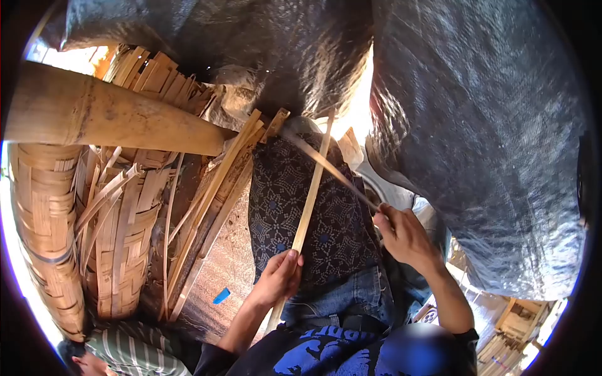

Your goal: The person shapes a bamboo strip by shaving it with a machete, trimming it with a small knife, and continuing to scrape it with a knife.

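Dark shirt [342, 354] with blue print lies nearest; beyond, the left hand [280, 276] pinches a flat, pale bamboo strip [308, 203] over dotted dark cloth [276, 200]. The right hand [407, 235] clasps a slender, blurred piece [343, 180] crossing the strip. Coarsely woven bamboo [47, 219] curves at left.

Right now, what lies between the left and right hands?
Between the left hand and the right hand lies a stretch of dark patterned cloth, seen in the head view.
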`<state>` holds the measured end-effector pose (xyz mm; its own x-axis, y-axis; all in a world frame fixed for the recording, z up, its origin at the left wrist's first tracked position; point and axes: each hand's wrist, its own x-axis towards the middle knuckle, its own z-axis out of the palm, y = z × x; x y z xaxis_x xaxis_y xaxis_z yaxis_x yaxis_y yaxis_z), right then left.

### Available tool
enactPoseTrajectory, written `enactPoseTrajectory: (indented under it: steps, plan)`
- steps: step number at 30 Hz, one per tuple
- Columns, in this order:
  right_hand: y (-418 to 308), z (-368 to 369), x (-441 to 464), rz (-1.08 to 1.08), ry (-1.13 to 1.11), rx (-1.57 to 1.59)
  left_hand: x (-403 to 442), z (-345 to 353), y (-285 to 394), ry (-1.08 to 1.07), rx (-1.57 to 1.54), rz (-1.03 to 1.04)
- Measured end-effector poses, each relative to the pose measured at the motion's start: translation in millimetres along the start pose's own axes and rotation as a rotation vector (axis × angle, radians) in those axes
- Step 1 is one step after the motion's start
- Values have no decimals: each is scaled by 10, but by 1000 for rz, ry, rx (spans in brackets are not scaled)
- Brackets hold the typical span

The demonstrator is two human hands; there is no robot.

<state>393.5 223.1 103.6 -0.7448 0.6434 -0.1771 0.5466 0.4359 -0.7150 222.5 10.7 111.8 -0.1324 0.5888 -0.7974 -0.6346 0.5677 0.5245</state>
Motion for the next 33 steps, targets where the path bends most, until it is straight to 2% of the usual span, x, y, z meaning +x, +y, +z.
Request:
enactPoseTrajectory:
  steps: [1,2,3,5,7,9,13,16,19,21,33]
  plan:
    - [-43,14,-36,-107,27,-27,11,-19,29,-4,14,-14]
    - [-109,-53,16,-5,-160,-17,35,-37,77,-60,-114,-20]
    - [-107,-28,18,4,-155,-15,67,-44,123,-117,-249,-23]
    - [-55,63,44,-45,-259,-47,102,-26,156,-156,-292,-24]
    - [22,195,71,-70,-244,-78,158,-30,132,-256,-437,-117]
    - [65,293,104,-109,-209,-194,174,-15,59,-255,-502,-138]
    - [109,425,87,-206,-73,-285,145,45,-11,-168,-364,-22]
    - [75,502,78,-149,-123,-331,71,80,-16,-58,-270,-6]
    - [50,517,77,-120,-166,-331,45,86,-21,-39,-228,11]
    - [18,527,62,-26,-228,-315,5,85,-33,-25,-212,18]
    - [23,670,41,-83,-106,-347,-83,101,63,28,-30,89]
